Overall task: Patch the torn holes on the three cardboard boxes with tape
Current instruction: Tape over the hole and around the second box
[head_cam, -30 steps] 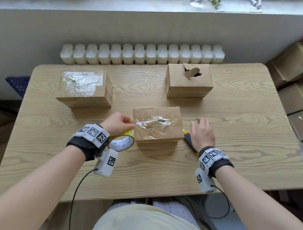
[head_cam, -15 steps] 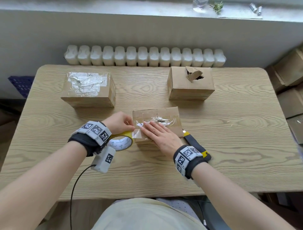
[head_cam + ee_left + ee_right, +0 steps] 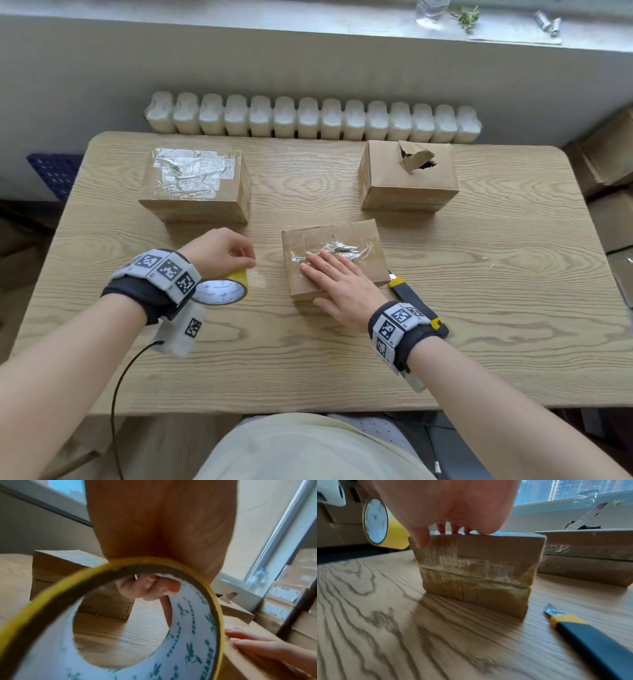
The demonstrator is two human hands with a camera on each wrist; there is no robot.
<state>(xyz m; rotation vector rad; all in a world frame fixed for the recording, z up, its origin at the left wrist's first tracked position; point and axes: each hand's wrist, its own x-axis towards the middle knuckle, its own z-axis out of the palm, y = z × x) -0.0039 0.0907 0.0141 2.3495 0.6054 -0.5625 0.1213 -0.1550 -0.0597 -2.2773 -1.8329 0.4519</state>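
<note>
Three cardboard boxes stand on the wooden table (image 3: 479,308). The near box (image 3: 363,240) carries crinkled clear tape on its top, and my right hand (image 3: 337,277) lies flat on that tape with straight fingers. My left hand (image 3: 222,251) grips a yellow tape roll (image 3: 222,289) upright, to the left of that box; fingers curl inside its core (image 3: 149,588). The back left box (image 3: 195,185) is covered with clear tape. The back right box (image 3: 407,178) has a torn hole with a raised flap (image 3: 416,159).
A utility knife (image 3: 416,308) with a blue and yellow handle lies right of the near box, blade (image 3: 551,610) out. A white radiator (image 3: 308,118) runs behind the table. More cardboard boxes (image 3: 609,161) are stacked at the right.
My right hand came from beside the knife onto the near box's top and now presses the tape flat. The left hand with the roll has drawn away leftward from the box.
</note>
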